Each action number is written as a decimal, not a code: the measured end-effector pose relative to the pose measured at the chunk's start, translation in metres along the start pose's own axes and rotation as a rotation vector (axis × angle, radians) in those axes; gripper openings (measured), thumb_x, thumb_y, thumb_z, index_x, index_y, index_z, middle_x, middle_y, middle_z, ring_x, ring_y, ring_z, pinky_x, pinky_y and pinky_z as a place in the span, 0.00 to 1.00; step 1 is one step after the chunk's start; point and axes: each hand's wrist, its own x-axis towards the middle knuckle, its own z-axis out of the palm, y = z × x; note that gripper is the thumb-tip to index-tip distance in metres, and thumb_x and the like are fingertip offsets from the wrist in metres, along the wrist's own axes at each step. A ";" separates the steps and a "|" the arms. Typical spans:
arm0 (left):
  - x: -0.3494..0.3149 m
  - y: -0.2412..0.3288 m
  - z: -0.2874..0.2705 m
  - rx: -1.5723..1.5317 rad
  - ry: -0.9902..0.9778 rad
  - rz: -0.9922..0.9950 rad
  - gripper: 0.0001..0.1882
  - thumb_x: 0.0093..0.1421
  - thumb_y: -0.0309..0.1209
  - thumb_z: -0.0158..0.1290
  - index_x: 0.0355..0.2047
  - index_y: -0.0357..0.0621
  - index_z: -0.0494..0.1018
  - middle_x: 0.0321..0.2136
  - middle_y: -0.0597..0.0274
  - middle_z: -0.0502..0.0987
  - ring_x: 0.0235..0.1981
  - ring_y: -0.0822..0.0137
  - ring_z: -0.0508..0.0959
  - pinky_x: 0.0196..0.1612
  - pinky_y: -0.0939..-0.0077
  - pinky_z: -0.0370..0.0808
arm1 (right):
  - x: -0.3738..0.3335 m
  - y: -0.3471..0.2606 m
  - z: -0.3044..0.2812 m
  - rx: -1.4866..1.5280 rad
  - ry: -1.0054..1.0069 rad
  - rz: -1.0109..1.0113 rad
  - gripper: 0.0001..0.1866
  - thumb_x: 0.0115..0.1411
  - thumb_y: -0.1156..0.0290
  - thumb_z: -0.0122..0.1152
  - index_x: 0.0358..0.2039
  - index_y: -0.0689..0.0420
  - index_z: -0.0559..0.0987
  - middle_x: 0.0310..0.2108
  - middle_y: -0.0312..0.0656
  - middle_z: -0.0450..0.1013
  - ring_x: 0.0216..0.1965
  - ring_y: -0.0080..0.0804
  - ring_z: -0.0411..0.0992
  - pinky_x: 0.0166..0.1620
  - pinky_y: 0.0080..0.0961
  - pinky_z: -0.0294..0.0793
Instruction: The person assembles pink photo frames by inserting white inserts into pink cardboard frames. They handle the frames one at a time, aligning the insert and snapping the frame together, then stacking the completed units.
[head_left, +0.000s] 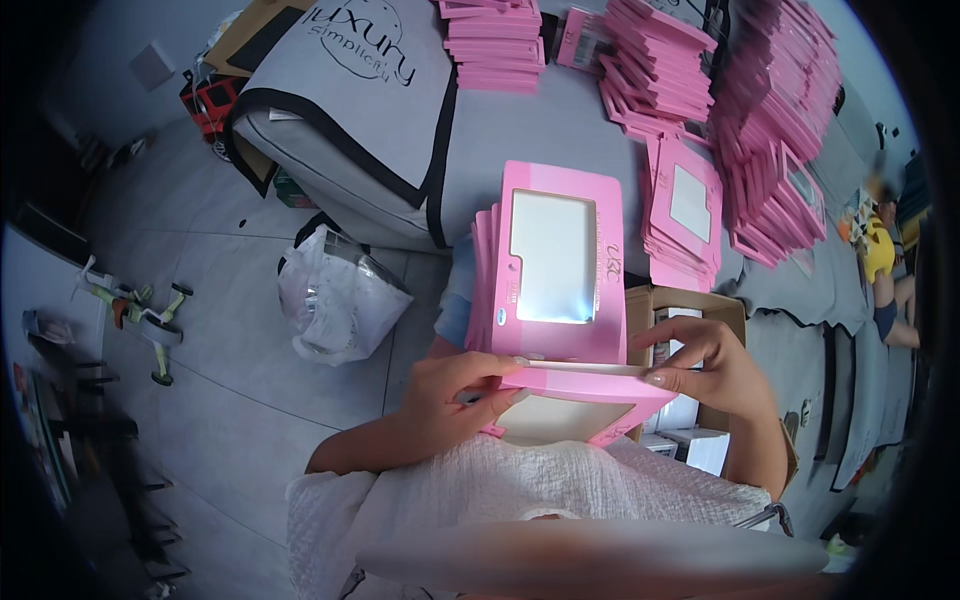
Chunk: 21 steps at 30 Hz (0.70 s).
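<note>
Pink box (582, 384) sits tilted close to the white top (400, 505), its window turned up and its far edge gaping. The left hand (448, 392) pinches its left end, thumb on the near face and fingers at the far edge. The right hand (712, 368) has its thumb at the right corner, the index finger arched apart above; whether it grips is unclear. Just beyond is a stack (557, 262) of similar boxes; a carton (736, 312) at right holds white boxes (697, 450). More pink piles (775, 85) stand on the grey sofa (560, 125).
</note>
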 end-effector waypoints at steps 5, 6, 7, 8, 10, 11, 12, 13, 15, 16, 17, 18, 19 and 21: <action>0.001 -0.001 0.002 0.012 -0.019 0.016 0.13 0.50 0.21 0.61 0.37 0.36 0.75 0.32 0.53 0.80 0.31 0.67 0.82 0.34 0.79 0.79 | -0.015 0.006 0.027 0.042 0.290 0.027 0.06 0.47 0.72 0.69 0.25 0.60 0.84 0.33 0.45 0.77 0.32 0.28 0.73 0.37 0.24 0.71; 0.001 -0.002 0.003 0.022 -0.011 0.042 0.14 0.49 0.21 0.61 0.37 0.36 0.75 0.32 0.54 0.80 0.30 0.68 0.82 0.33 0.80 0.79 | -0.017 0.007 0.030 0.032 0.322 0.025 0.06 0.47 0.72 0.69 0.25 0.60 0.84 0.34 0.45 0.77 0.32 0.28 0.73 0.37 0.23 0.71; 0.000 -0.004 0.003 0.032 -0.003 0.068 0.14 0.49 0.21 0.61 0.38 0.37 0.75 0.32 0.54 0.80 0.29 0.68 0.81 0.32 0.80 0.79 | -0.018 0.009 0.032 0.022 0.354 0.023 0.05 0.48 0.73 0.69 0.25 0.61 0.83 0.35 0.45 0.76 0.32 0.27 0.73 0.36 0.22 0.71; 0.000 -0.005 0.003 0.039 -0.002 0.094 0.14 0.49 0.21 0.62 0.38 0.37 0.76 0.32 0.54 0.80 0.28 0.68 0.81 0.31 0.80 0.79 | -0.019 0.011 0.034 0.076 0.369 0.036 0.05 0.49 0.73 0.68 0.26 0.61 0.83 0.36 0.45 0.76 0.33 0.27 0.73 0.36 0.22 0.71; 0.002 -0.004 0.003 0.082 -0.024 0.143 0.15 0.48 0.21 0.62 0.38 0.38 0.76 0.31 0.54 0.80 0.26 0.69 0.81 0.29 0.80 0.78 | -0.020 0.020 0.039 0.183 0.398 0.062 0.06 0.50 0.72 0.68 0.27 0.61 0.83 0.37 0.45 0.76 0.35 0.28 0.73 0.36 0.21 0.71; 0.003 -0.004 0.003 0.104 -0.033 0.168 0.15 0.48 0.21 0.62 0.39 0.38 0.76 0.31 0.54 0.79 0.25 0.69 0.80 0.28 0.81 0.77 | -0.019 0.023 0.040 0.259 0.397 0.092 0.06 0.51 0.72 0.67 0.27 0.62 0.83 0.37 0.45 0.76 0.36 0.28 0.73 0.37 0.22 0.71; 0.004 -0.004 0.003 0.107 -0.036 0.183 0.16 0.48 0.21 0.62 0.39 0.39 0.76 0.30 0.54 0.79 0.24 0.69 0.80 0.27 0.81 0.77 | -0.017 0.027 0.041 0.336 0.396 0.121 0.06 0.52 0.72 0.67 0.27 0.62 0.83 0.38 0.45 0.76 0.36 0.29 0.73 0.37 0.22 0.71; 0.005 -0.004 0.004 0.110 -0.039 0.198 0.16 0.48 0.21 0.62 0.39 0.39 0.76 0.30 0.54 0.79 0.23 0.70 0.80 0.26 0.81 0.76 | -0.016 0.029 0.041 0.412 0.394 0.151 0.06 0.52 0.72 0.66 0.27 0.63 0.83 0.38 0.45 0.76 0.37 0.29 0.73 0.37 0.23 0.71; 0.006 -0.003 0.004 0.101 -0.051 0.204 0.16 0.48 0.21 0.62 0.39 0.40 0.76 0.30 0.55 0.79 0.22 0.70 0.79 0.26 0.81 0.75 | -0.016 0.030 0.035 0.372 0.301 0.135 0.06 0.55 0.74 0.63 0.28 0.64 0.82 0.38 0.45 0.76 0.39 0.29 0.73 0.39 0.22 0.71; 0.006 -0.002 0.004 0.087 -0.063 0.195 0.16 0.48 0.21 0.62 0.39 0.40 0.76 0.30 0.55 0.79 0.22 0.71 0.79 0.26 0.82 0.75 | -0.018 0.031 0.029 0.342 0.236 0.114 0.06 0.55 0.74 0.63 0.28 0.64 0.82 0.38 0.46 0.76 0.40 0.29 0.73 0.40 0.23 0.72; 0.005 -0.001 0.004 0.074 -0.074 0.185 0.16 0.48 0.21 0.62 0.39 0.39 0.76 0.30 0.56 0.79 0.22 0.71 0.79 0.26 0.82 0.75 | -0.019 0.032 0.025 0.311 0.169 0.094 0.05 0.55 0.75 0.62 0.29 0.64 0.82 0.38 0.46 0.76 0.40 0.29 0.73 0.40 0.23 0.72; 0.002 -0.004 0.005 0.070 -0.046 0.183 0.15 0.48 0.21 0.62 0.39 0.39 0.76 0.30 0.56 0.79 0.22 0.71 0.78 0.26 0.82 0.75 | -0.018 0.032 0.023 0.281 0.161 0.049 0.05 0.54 0.75 0.63 0.28 0.63 0.82 0.39 0.47 0.76 0.40 0.30 0.74 0.40 0.23 0.73; -0.001 -0.009 0.008 0.065 -0.019 0.181 0.15 0.48 0.20 0.62 0.39 0.39 0.76 0.30 0.56 0.79 0.22 0.72 0.78 0.26 0.82 0.75 | -0.017 0.032 0.022 0.251 0.152 0.005 0.04 0.53 0.76 0.63 0.28 0.63 0.83 0.39 0.47 0.76 0.40 0.31 0.75 0.41 0.24 0.74; -0.001 -0.012 0.009 0.064 0.008 0.182 0.15 0.48 0.20 0.62 0.38 0.39 0.76 0.30 0.56 0.80 0.21 0.72 0.78 0.25 0.83 0.74 | -0.016 0.032 0.022 0.306 0.172 0.007 0.04 0.52 0.77 0.64 0.28 0.63 0.83 0.39 0.48 0.76 0.39 0.33 0.76 0.41 0.25 0.75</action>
